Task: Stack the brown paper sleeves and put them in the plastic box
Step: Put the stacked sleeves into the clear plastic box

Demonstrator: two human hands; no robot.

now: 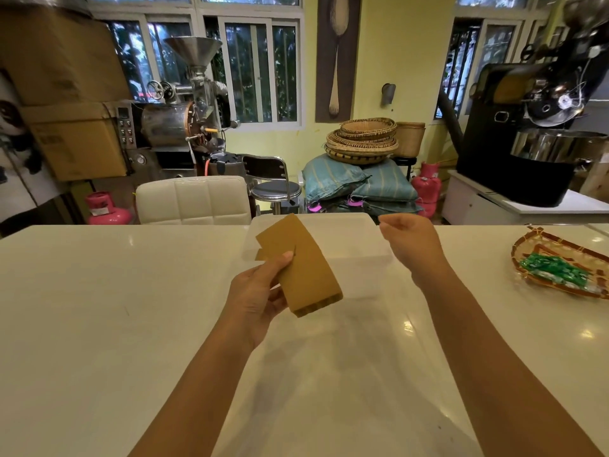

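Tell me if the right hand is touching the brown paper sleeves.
Apart. The head view shows the right hand empty, with open counter between it and the brown paper sleeves held in the left hand.

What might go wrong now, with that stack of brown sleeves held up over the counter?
The left hand pinches the brown paper sleeves near one edge only, so they might fan out or slip onto the white counter. The right hand holds nothing. The plastic box is pale against the counter, so its rim could be misjudged.

L hand (260, 293) raised mid-frame, thumb on top, fingers curled under, pinching stack of brown paper sleeves (298, 267). R hand (413, 245) raised, empty, loosely curled. Both forearms bare, extended fwd.
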